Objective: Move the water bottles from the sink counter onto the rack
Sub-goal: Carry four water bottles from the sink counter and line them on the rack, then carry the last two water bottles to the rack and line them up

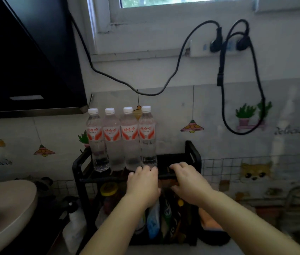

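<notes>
Both hands at the rack's front rail, empty. Left hand (142,183) fingers spread, tips at the base of the rightmost bottle. Right hand (187,181) palm down, fingers loosely curled over the rail. Rack (193,155), black, top shelf: four water bottles (120,138) upright in a row, touching, on its left half. Patterned wall behind.

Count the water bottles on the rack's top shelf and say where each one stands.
4, upright in one row on the black rack: far-left bottle, second bottle, third bottle, and right-end bottle above the left hand. None appears hidden.
</notes>
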{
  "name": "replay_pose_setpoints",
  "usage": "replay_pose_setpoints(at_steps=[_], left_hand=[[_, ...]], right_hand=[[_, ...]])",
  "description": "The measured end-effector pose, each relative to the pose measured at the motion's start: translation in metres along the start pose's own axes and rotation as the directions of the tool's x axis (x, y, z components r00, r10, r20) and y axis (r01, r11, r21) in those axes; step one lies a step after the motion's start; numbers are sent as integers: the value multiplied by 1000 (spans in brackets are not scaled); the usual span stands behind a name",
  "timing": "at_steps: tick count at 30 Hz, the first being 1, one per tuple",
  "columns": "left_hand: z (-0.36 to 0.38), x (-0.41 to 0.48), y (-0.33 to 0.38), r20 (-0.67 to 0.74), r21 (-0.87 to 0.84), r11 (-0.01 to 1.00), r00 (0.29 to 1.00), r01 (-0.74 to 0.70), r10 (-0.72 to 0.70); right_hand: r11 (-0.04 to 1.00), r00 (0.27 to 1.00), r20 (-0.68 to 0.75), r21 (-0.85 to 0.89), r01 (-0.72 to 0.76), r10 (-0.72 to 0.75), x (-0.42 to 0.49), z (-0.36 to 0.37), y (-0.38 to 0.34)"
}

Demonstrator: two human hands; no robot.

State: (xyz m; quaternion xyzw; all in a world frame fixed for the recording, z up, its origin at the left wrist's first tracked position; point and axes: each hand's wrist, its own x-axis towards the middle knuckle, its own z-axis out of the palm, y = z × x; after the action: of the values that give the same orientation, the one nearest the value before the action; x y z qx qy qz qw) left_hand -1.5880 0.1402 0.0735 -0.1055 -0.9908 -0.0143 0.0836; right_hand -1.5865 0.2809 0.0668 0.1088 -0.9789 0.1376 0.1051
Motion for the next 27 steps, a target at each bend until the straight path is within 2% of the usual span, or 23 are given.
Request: replay_pose_setpoints(at_steps=[6, 10, 13, 19, 27], left_hand=[[21, -55, 34, 85, -77, 981, 979, -180, 186], [38, -91, 76, 207, -75, 959, 937, -273, 283], [44, -111, 116, 244, -69, 926, 894, -370, 376], [43, -145, 212, 196, -135, 820, 797, -555, 572], [39, -206, 372, 186, -161, 682, 657, -714, 731]], right_hand=[[981, 981, 0, -2, -193, 193, -94, 9, 17], [940, 941, 35, -69, -334, 337, -165, 4, 40], [884, 886, 57, -122, -451, 460, -216, -10, 61], [762, 766, 15, -110, -638, 643, -315, -50, 112], [617, 618, -13, -38, -786, 786, -450, -98, 198]])
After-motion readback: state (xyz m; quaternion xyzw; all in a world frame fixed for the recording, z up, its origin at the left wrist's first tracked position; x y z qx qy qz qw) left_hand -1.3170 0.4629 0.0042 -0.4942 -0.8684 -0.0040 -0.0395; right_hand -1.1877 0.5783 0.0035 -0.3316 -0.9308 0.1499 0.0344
